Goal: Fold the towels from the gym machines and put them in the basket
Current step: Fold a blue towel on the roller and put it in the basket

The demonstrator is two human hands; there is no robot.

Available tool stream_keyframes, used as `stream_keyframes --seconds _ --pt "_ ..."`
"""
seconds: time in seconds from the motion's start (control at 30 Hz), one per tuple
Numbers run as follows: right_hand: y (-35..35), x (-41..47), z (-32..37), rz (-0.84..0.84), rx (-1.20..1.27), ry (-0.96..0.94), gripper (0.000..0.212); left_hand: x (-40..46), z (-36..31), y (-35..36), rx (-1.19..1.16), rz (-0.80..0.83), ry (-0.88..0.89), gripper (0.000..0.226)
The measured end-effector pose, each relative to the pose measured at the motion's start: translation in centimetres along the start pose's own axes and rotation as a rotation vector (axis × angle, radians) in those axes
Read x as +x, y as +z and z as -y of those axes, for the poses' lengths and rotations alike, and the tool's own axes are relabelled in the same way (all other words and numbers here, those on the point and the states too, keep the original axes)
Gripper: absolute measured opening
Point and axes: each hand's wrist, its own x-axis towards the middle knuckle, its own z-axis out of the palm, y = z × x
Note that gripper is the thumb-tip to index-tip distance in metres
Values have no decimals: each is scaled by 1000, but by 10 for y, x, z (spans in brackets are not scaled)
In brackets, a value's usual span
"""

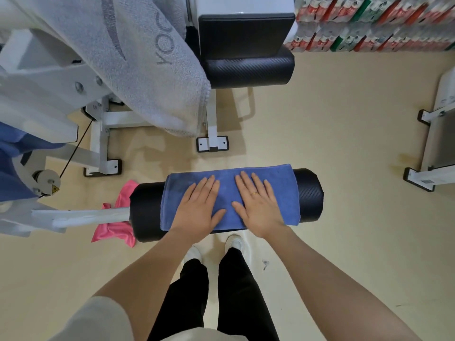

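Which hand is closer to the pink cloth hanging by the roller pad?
Left. The left hand lies flat on the blue towel, on the side toward the pink cloth; the right hand lies flat farther away.

Bare forearms, with a short pale beige sleeve showing at the left shoulder and the hem of the same light top at the bottom edge. A thin gold ring on one finger of the right hand; nothing worn on the left hand. Below, black trousers and white shoes.
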Motion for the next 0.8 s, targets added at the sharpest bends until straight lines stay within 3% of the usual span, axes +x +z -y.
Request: stream_keyframes --seconds 0.13,0.27,0.43,0.5,0.57,0.7,0.8 --pt "-3 -21 -34 -5 41 290 66 -17 25 2 -28 14 -1 83" --pt "-14 -34 -45 -49 181 483 63 -30 49 2 51 3 -68 87" --pt "-36 -18 -32 -291 700 687 60 -41 44 7 16 43 -168 91" --pt "-42 -14 -35 -313 951 829 63 -46 41 11 5 38 -179 90" --pt "-49 -14 -41 -246 1104 896 57 -54 37 14 -9 24 -195 87" --pt "-67 -27 -55 -22 1254 815 17 -56 17 14 -29 -106 -259 71" --pt "-69 -34 -68 94 1357 717 17 -36 -11 5 18 -263 -154 54"
